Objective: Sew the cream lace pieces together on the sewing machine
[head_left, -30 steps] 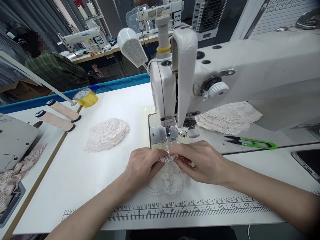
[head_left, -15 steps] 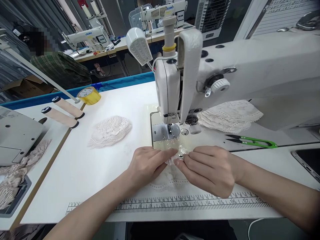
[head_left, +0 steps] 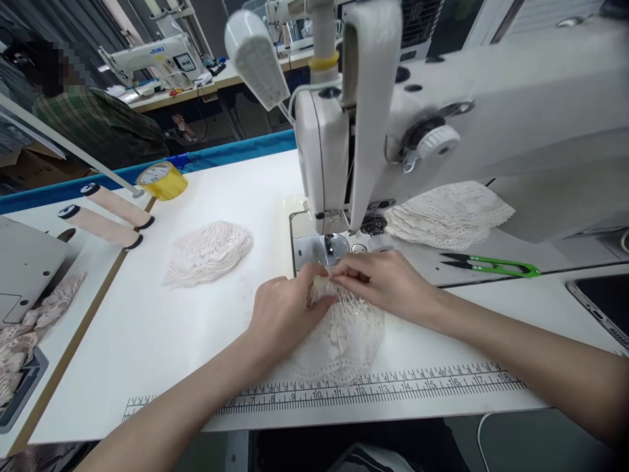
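A pale lace piece [head_left: 344, 341] with a scalloped edge hangs from both hands toward me, lying over the table in front of the sewing machine [head_left: 324, 157]. My left hand [head_left: 287, 311] pinches its gathered top edge between thumb and fingers. On the same edge, just to the right, my right hand [head_left: 381, 282] is closed with its fingertips pressed together. Both hands are just in front of the needle plate [head_left: 309, 249], below the presser foot. Where exactly the fingertips meet the fabric is partly hidden.
A small lace stack [head_left: 211, 252] lies left, a larger lace stack [head_left: 447, 213] under the machine arm. Green thread snips [head_left: 501, 265] and a phone [head_left: 602, 305] are at right. Yellow tape [head_left: 164, 181] and thread cones [head_left: 101, 226] stand left. Across the room sits a person [head_left: 98, 124].
Both hands have shifted their hold on the lace; my right hand has moved up and left, closer to the needle plate. More of the gathered lace now shows. The view has shifted slightly.
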The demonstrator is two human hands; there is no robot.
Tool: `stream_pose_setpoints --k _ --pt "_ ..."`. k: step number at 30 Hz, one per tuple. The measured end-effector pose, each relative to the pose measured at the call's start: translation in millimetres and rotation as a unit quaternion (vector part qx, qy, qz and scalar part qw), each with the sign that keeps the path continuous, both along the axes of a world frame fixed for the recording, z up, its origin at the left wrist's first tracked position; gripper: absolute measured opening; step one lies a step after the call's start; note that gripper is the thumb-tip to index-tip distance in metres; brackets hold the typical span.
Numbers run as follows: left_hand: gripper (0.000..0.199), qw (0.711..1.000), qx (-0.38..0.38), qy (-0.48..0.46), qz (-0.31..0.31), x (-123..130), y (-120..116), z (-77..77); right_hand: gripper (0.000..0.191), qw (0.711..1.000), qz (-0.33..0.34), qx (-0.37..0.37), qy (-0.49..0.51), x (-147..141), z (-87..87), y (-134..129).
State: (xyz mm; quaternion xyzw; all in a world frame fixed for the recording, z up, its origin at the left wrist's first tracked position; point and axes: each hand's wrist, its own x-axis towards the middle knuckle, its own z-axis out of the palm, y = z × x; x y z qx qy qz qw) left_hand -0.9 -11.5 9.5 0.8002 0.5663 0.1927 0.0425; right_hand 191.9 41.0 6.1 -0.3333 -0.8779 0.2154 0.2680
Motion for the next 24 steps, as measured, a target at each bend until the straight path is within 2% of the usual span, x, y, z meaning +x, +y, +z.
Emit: stream_pose_setpoints --k 2,6,8,10,13,15,20,24 --pt "0.04 0.998 0.061 0.035 -0.007 0.5 0.2 -2.9 0.012 0.999 -0.034 -0.018 -0.032 -3.0 -1.6 4.2" --pt "0.022 0.975 0.187 0.09 -0.084 1.9 -3.0 -2.6 0.015 0.994 -0.067 -0.042 -0.073 -6.8 -1.8 7.3" --pt "0.019 0.963 0.216 0.118 -0.113 3.4 -6.6 -2.1 0.016 0.993 -0.077 -0.041 -0.077 -6.5 -2.2 8.6" --pt "0.02 0.956 0.222 0.14 -0.129 5.3 -10.5 -1.8 0.02 0.99 -0.095 -0.008 -0.099 -3.4 -2.7 11.2" --pt "0.023 0.96 0.201 0.147 -0.13 6.9 -12.9 -0.8 0.03 0.97 -0.156 0.096 -0.158 5.6 -1.7 14.3" --pt "0.025 0.964 0.185 0.14 -0.129 6.7 -10.6 -0.3 0.033 0.959 -0.172 0.149 -0.169 10.8 0.6 12.3" --pt "0.027 0.968 0.176 0.125 -0.125 4.9 0.9 -2.1 0.022 0.955 -0.078 0.228 -0.174 9.9 3.5 -4.9" --pt "0.031 0.969 0.168 0.141 -0.112 5.3 1.3 -4.2 0.025 0.936 -0.071 0.266 -0.218 6.3 -2.5 -10.2"
